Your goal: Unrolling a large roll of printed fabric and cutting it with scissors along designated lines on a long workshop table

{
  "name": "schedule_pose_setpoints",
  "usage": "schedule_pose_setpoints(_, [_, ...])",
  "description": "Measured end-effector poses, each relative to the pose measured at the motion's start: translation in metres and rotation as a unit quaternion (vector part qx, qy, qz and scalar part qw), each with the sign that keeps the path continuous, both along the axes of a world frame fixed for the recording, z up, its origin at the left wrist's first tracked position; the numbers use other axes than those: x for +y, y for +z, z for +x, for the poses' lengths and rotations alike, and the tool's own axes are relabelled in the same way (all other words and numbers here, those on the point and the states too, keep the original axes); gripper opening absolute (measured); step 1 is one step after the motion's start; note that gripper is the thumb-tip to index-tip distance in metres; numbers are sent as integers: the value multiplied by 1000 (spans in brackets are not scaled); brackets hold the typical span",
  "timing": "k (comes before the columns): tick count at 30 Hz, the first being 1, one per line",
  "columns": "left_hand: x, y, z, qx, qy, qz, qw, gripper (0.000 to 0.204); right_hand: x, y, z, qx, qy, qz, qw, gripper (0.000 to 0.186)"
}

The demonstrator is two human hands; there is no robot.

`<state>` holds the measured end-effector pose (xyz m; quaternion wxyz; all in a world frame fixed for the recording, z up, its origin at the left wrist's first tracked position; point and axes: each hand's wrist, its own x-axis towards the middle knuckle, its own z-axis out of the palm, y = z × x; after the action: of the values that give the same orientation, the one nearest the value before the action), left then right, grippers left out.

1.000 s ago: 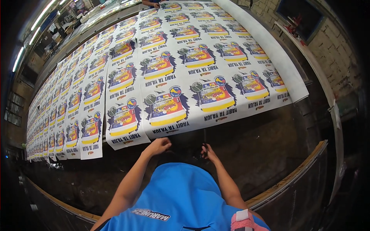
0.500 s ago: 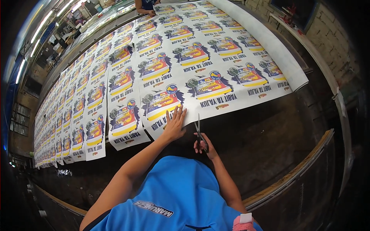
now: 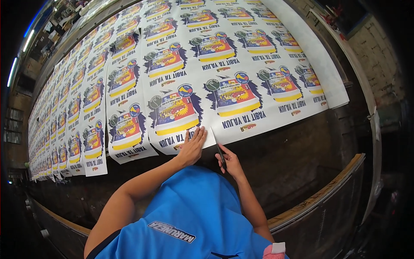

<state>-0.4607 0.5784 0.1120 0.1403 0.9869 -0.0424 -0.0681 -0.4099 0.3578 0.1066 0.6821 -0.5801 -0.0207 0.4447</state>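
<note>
A wide white printed sheet [image 3: 207, 123] with repeated colourful designs covers the table. My left hand [image 3: 192, 146] lies flat on its near edge, fingers stretched out, left of a short slit. My right hand [image 3: 232, 163] is wrapped round the handles of dark-handled scissors [image 3: 221, 157] at that edge. Their blades are at the slit between two columns of prints, mostly hidden by the sheet. To the left, cut strips [image 3: 131, 152] of the same sheet lie side by side with their ends over the edge.
Along the right side runs a thick white roll [image 3: 317, 60] of the material. A dark table surface [image 3: 297, 142] shows below the sheet. A wood-topped ledge [image 3: 321, 194] curves at the near right, and a block wall [image 3: 375, 56] stands beyond.
The scissors have moved up into the sheet's near edge, and a slit now shows there. My left hand stays pressed on the sheet. The view has tilted down, so the far person is out of sight.
</note>
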Motion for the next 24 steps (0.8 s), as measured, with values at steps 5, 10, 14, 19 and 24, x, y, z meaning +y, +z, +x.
schedule_pose_setpoints(5, [20, 9, 7, 27, -36, -71, 996, 70, 52, -27, 50, 13, -8, 24, 1000, 59])
schedule_pose_setpoints(10, [54, 30, 24, 171, -60, -201, 963, 72, 125, -62, 105, -185, -45, 73, 979, 58])
schedule_pose_setpoints(14, [82, 43, 37, 229, -83, -336, 910, 60, 145, -63, 144, -204, -26, 66, 976, 62])
schedule_pose_setpoints(19, [115, 45, 54, 297, -84, -434, 846, 56, 194, -61, 198, -119, 18, -18, 993, 62])
schedule_pose_setpoints(24, [163, 56, 68, 445, 28, -484, 753, 69, 268, -69, 258, -207, -19, 28, 978, 61])
